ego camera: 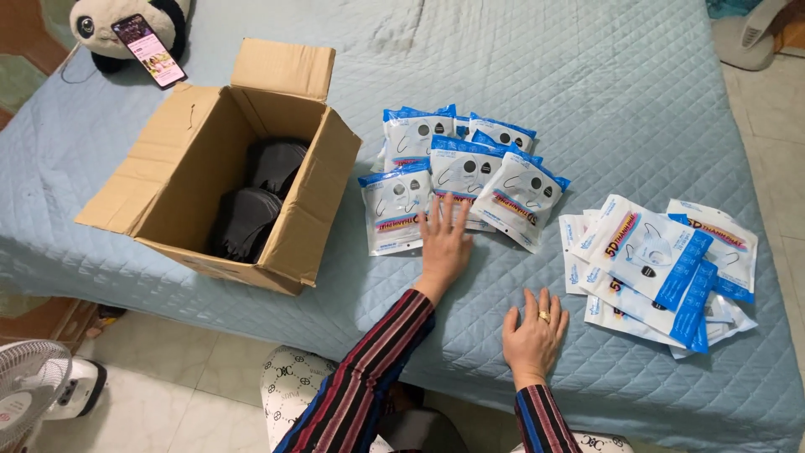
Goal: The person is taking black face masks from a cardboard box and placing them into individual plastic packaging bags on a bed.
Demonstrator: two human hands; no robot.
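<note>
My left hand (444, 243) lies flat with fingers spread on the blue quilted bed, its fingertips touching the lower edge of a pile of blue-and-white mask packets (461, 172). My right hand (534, 333), with a ring on one finger, rests palm down on the quilt near the bed's front edge. It holds nothing and sits just left of a second, looser pile of flat packets (662, 268). An open cardboard box (193, 159) at the left holds stacks of dark grey masks (256, 197).
A panda soft toy (105, 25) with a phone (149, 50) leaning on it sits at the bed's far left corner. A white floor fan (38, 394) stands on the tiled floor at the lower left. Another fan (750, 33) is at the top right.
</note>
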